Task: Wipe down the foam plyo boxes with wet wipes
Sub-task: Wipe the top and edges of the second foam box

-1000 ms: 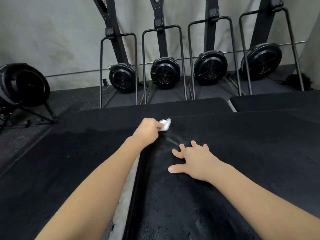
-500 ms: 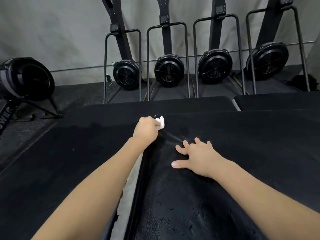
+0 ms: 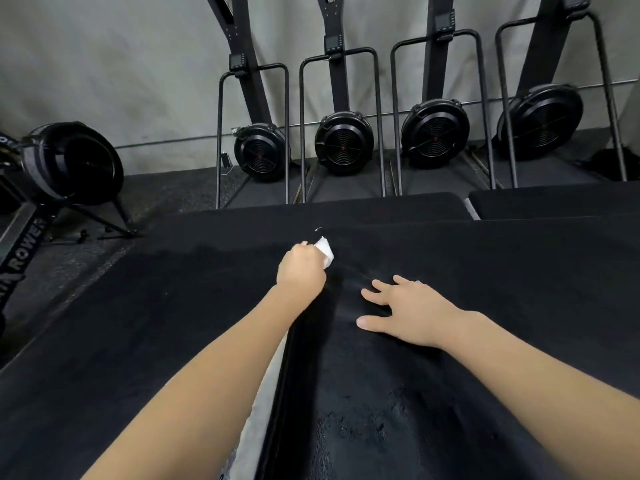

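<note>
Two black foam plyo boxes fill the lower view, a lower one on the left point(image 3: 138, 323) and a taller one on the right point(image 3: 502, 289). My left hand point(image 3: 300, 270) grips a crumpled white wet wipe point(image 3: 325, 252) and holds it against the far left edge of the right box. My right hand point(image 3: 412, 311) lies flat on top of the right box, fingers spread. A pale gap point(image 3: 263, 403) runs between the two boxes under my left forearm.
Two more black boxes point(image 3: 346, 209) point(image 3: 554, 200) sit behind. Several upright ski machines with black fan wheels point(image 3: 343, 143) stand along the grey wall. A rower flywheel point(image 3: 69, 164) on a stand is at the left on the dark floor.
My left hand with the wipe has slid slightly toward me and left along the box edge. The right hand stays flat on the box.
</note>
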Tool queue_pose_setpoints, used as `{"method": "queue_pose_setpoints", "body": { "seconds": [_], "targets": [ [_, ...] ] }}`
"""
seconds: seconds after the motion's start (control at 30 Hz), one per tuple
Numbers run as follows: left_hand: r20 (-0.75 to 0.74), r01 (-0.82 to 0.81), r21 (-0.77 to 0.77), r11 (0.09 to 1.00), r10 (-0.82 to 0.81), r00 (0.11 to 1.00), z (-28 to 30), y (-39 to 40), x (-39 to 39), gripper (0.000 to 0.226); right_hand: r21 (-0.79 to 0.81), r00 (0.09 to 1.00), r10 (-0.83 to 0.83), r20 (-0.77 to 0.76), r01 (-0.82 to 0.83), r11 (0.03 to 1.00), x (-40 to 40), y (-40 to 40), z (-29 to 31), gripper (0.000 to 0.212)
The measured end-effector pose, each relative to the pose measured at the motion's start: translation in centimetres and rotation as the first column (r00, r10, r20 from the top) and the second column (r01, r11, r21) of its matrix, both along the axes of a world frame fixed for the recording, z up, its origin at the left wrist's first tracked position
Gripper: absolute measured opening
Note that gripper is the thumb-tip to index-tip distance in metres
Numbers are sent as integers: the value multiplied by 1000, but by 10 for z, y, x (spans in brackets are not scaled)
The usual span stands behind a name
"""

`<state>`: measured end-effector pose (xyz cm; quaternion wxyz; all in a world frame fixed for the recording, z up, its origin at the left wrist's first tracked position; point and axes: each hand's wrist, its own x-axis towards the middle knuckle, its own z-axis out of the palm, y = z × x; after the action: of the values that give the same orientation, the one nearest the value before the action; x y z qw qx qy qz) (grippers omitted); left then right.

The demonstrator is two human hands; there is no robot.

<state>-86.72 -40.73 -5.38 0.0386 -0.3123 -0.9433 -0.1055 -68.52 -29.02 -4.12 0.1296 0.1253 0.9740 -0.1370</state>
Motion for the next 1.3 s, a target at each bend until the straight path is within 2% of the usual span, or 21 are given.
{"method": "queue_pose_setpoints", "body": {
  "seconds": [0.13,0.17,0.27,0.33,0.4,0.43,0.57,0.67,0.77,0.87,0.97,1.03,1.1,1.13,1.23,1.3],
  "targets": [
    [16,140,-189,972,-139,990,-6,6,23,63,44,999,-47,26,46,998,23,12,10,71],
    [-4,198,-226,954,-204,979,-4,2,28,63,19,997,-70,42,69,997,31,16,12,73],
    [50,369,-165,915,-366,929,6,-12,52,42,-55,994,-70,88,75,996,47,26,11,79],
    [-66,379,-237,895,-404,913,13,-13,65,38,-34,993,-55,101,59,998,45,27,10,80],
    [-139,301,-348,888,-367,920,-1,-8,49,51,0,994,-57,97,57,998,38,25,11,79],
    [-154,257,-354,899,-327,932,-10,-6,33,60,6,994,-62,94,62,998,35,24,12,79],
    [-113,87,-156,984,-106,988,-11,7,19,59,-8,992,-85,94,86,996,31,26,4,79],
    [-169,144,-138,980,-166,972,7,23,48,49,-29,992,-101,81,104,994,30,29,0,78],
    [-5,242,-69,968,-243,970,5,40,64,41,-41,992,-108,72,111,993,30,30,0,77],
    [-38,316,-126,941,-322,946,-1,35,62,36,-38,993,-99,68,102,994,30,32,-5,80],
    [-154,120,-127,985,-139,978,-15,16,32,42,-22,993,-92,78,94,995,30,32,-9,81],
    [-91,30,-88,996,-38,995,-17,8,17,52,-12,993,-88,80,89,996,29,31,-9,80],
    [3,37,-17,999,-37,999,-13,14,22,40,-9,992,-97,78,98,995,28,31,-7,79],
    [7,113,-31,993,-113,994,-5,21,32,33,-10,991,-102,80,104,995,27,31,-5,79],
    [-6,299,-6,954,-299,954,-5,44,60,32,-1,992,-94,83,94,996,27,30,-5,79],
    [13,396,-44,917,-396,918,-12,52,71,31,7,993,-86,77,86,996,28,31,-6,78]
  ]
}}
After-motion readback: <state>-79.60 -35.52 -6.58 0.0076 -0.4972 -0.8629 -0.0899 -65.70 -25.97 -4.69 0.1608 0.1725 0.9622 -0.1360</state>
